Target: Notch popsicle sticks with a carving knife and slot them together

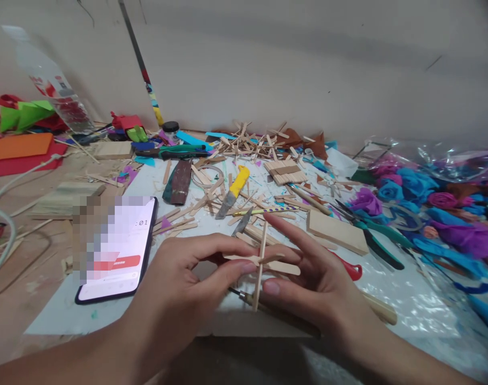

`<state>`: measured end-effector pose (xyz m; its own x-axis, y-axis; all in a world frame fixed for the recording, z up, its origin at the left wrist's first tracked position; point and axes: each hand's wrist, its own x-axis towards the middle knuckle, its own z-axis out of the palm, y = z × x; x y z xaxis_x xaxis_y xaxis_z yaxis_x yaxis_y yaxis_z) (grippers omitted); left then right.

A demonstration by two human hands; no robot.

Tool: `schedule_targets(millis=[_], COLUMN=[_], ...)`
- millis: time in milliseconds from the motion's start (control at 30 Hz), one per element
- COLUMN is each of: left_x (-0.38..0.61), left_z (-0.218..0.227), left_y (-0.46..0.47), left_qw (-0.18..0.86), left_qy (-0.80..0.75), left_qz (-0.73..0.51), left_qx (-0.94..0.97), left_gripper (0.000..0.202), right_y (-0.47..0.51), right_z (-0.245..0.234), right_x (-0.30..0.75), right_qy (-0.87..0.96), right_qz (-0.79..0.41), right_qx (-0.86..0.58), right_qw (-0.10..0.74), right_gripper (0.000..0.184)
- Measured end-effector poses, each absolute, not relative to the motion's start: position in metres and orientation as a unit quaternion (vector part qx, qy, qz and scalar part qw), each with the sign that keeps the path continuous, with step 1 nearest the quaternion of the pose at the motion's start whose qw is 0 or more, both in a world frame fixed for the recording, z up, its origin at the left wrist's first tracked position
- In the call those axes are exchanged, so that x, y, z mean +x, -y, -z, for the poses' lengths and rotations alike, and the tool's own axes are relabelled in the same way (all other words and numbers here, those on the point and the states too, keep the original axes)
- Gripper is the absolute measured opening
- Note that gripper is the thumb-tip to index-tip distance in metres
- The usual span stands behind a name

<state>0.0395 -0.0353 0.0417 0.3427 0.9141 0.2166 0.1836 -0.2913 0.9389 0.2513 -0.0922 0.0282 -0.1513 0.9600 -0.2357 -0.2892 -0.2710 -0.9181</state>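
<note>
My left hand (188, 275) pinches a small cross-shaped piece of popsicle sticks (289, 268) between thumb and forefinger. One stick stands upright through the middle while others stick out sideways. Around its right side curves my right hand (328, 283), thumb and forefinger apart. Another right finger lies behind the sticks; whether it presses on them I cannot tell. Below the hands is a wooden-handled tool (284, 313) with a thin metal shaft, partly covered. A yellow utility knife (238, 183) lies just beyond my fingers.
Loose popsicle sticks (248, 141) are heaped by the wall, near a stick bundle (284, 172). On the left lies a phone (123, 246), with a plastic bottle (53, 80) behind. Green-handled pliers (378, 240), a wooden block (336, 231) and crepe paper flowers (408, 184) fill the right.
</note>
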Motion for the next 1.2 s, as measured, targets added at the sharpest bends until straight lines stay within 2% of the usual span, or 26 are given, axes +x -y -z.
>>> schedule_targets(millis=[233,400,733,933,1100,1200], left_x=[0.04,0.04,0.044,0.046,0.049,0.05], left_z=[-0.041,-0.04,-0.041,-0.033,-0.028,-0.028], left_y=[0.035,0.037,0.039,0.039,0.038,0.037], left_qw=[0.439,0.454,0.488,0.524,0.565,0.594], left_qy=[-0.377,-0.384,-0.373,-0.392,-0.404,-0.386], left_qz=[-0.399,-0.39,-0.392,-0.398,-0.378,-0.372], left_qx=[0.711,0.703,0.685,0.643,0.613,0.6], left_gripper=[0.021,0.018,0.02,0.017,0.011,0.013], right_y=[0.091,0.089,0.092,0.092,0.095,0.098], right_z=[-0.027,-0.022,-0.025,-0.028,-0.031,-0.031], right_x=[0.254,0.255,0.251,0.246,0.234,0.229], right_qy=[0.387,0.373,0.365,0.37,0.334,0.349], right_qz=[-0.641,-0.673,-0.671,-0.67,-0.635,-0.601], right_qx=[-0.456,-0.426,-0.454,-0.458,-0.488,-0.501], right_qw=[0.481,0.476,0.458,0.452,0.497,0.516], right_gripper=[0.07,0.073,0.092,0.098,0.126,0.121])
